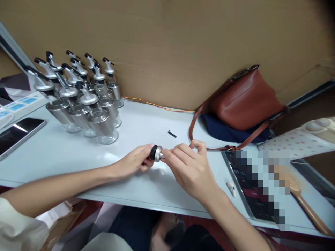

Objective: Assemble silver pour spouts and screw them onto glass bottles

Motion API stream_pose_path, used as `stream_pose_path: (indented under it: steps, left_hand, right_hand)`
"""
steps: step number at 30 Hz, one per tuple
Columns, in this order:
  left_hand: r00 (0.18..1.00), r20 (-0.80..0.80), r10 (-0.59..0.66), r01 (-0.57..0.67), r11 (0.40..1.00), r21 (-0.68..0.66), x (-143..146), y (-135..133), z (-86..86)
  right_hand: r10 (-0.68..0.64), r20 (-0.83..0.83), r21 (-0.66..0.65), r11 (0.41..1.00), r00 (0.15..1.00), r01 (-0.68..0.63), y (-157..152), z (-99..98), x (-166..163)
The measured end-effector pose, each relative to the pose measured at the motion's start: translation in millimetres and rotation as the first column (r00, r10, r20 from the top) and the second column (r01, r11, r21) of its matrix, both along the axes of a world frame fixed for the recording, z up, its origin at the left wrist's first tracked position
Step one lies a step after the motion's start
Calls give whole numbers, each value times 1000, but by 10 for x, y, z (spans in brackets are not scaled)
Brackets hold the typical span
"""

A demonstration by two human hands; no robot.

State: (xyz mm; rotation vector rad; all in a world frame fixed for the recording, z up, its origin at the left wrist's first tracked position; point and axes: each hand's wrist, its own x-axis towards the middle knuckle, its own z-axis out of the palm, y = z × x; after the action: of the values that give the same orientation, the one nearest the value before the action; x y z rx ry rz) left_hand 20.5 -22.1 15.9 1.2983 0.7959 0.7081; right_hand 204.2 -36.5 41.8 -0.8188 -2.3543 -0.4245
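Between my hands, above the front of the white table (136, 129), is a silver and black pourer spout (158, 153) like those on the bottles. The fingers of my left hand (138, 158) close round its black stopper end. My right hand (190, 165) grips the silver spout end, and its fingers hide most of that part. A small black lever piece (172, 134) lies on the table just beyond my hands. To the left stand several glass oil bottles (103, 123) with metal sleeves, most topped with silver pourers and black levers.
A brown leather bag (243, 101) rests on dark blue cloth (217, 130) at the back right. A phone (251, 195), an earbud (231, 189) and a wooden-handled brush (309, 209) lie on the right. Another phone (21, 134) lies far left. A cardboard panel (162, 52) stands behind.
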Motion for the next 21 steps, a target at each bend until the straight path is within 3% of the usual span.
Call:
stream_pose_path:
  steps: [3,4,5,6,8,10,11,12,13,15,17,19,20,21]
  left_hand:
    - [989,-141,51,-11,963,269,-47,-1,-45]
    - [981,-179,79,-6,926,378,-62,7,-61]
    - [973,-202,107,8,867,498,-75,18,-73]
    - [969,-211,127,34,782,622,-85,34,-80]
    - [968,-210,139,101,549,830,-102,70,-71]
    - [966,-204,159,153,287,946,-119,105,-36]
    - [963,-204,176,173,178,969,-129,119,-14]
    - [962,-195,192,182,83,980,-141,130,6]
    - [963,-178,201,181,7,984,-154,138,23]
    - [969,-157,191,173,-69,982,-180,147,37]
    - [969,-159,190,173,-64,983,-194,146,28]
    - [957,-175,230,178,6,984,-189,138,6]
    - [949,-186,255,175,66,982,-179,133,-5]
    - [939,-201,280,166,146,975,-166,128,-16]
  right_hand:
    - [-24,-128,-280,960,992,-13,-14,5,-17]
    - [-49,-190,-414,910,981,-35,-19,20,-17]
    - [-89,-254,-563,823,963,-72,-23,38,-14]
    - [-145,-318,-711,690,937,-135,-24,55,-7]
    - [-271,-419,-893,296,866,-340,-16,75,9]
    - [-393,-471,-821,-132,790,-555,1,63,22]
    - [-446,-478,-722,-291,757,-627,10,48,26]
    - [-489,-475,-623,-399,731,-672,17,31,27]
    - [-521,-470,-546,-463,713,-698,23,15,25]
    - [-549,-471,-472,-504,690,-723,29,-3,18]
    - [-543,-492,-497,-467,680,-732,28,2,10]
    - [-506,-519,-607,-349,689,-714,18,14,1]
    - [-473,-526,-691,-246,706,-680,10,16,-3]
    - [-430,-520,-784,-103,738,-612,-1,13,-7]
